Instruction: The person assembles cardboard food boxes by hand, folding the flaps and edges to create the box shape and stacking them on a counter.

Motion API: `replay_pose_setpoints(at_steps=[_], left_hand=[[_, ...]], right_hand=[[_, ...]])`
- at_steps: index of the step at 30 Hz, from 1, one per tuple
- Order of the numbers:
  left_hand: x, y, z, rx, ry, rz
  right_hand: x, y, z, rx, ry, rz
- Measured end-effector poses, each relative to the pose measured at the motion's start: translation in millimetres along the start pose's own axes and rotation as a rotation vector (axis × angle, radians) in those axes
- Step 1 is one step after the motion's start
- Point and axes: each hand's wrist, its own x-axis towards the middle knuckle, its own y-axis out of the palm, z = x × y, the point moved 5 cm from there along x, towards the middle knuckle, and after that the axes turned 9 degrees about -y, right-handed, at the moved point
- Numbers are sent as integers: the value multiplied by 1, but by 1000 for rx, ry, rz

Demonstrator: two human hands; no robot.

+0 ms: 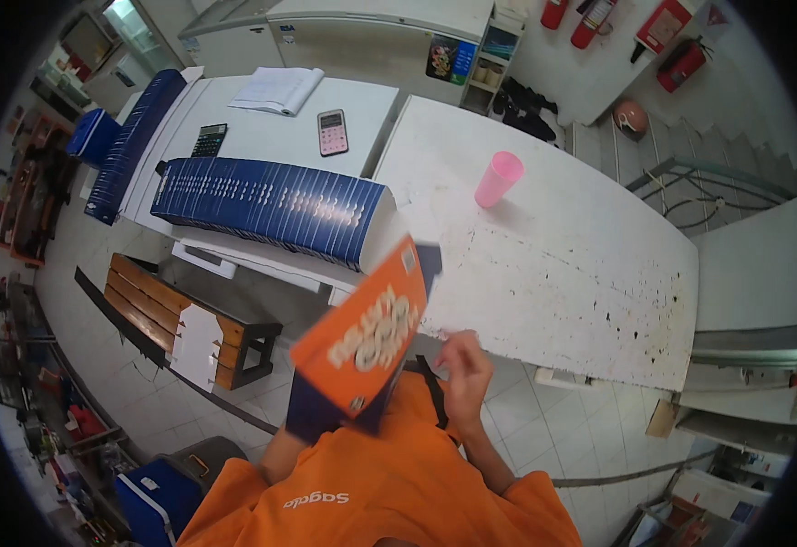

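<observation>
An orange and dark blue cardboard box, printed with pale lettering, is held tilted in front of my body and is slightly blurred. My left forearm runs up behind it, and the box hides my left hand that carries it. My right hand is raised just right of the box, apart from it, with loosely curled fingers and nothing visible in them. Beyond the box, a long row of dark blue cardboard boxes stands packed side by side along the table edge.
A pink cup stands on the white table. Farther left lie a pink calculator, a black calculator and an open notebook. Another blue box row is beyond. A wooden bench sits left, near a blue cooler.
</observation>
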Motion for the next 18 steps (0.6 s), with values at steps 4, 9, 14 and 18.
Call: replay_pose_setpoints(at_steps=[4,9,14,18], left_hand=[[-2,-3,13,133,-174,77],[-4,12,-9,205,-141,198],[22,4,-31,414,-125,157],[36,15,-48,759,83,-44]], right_hand=[[6,4,-41,210,355,-9],[32,11,-29,371,148,456],[54,14,-22,-133,350,563],[70,25,-39,-288,253,581]])
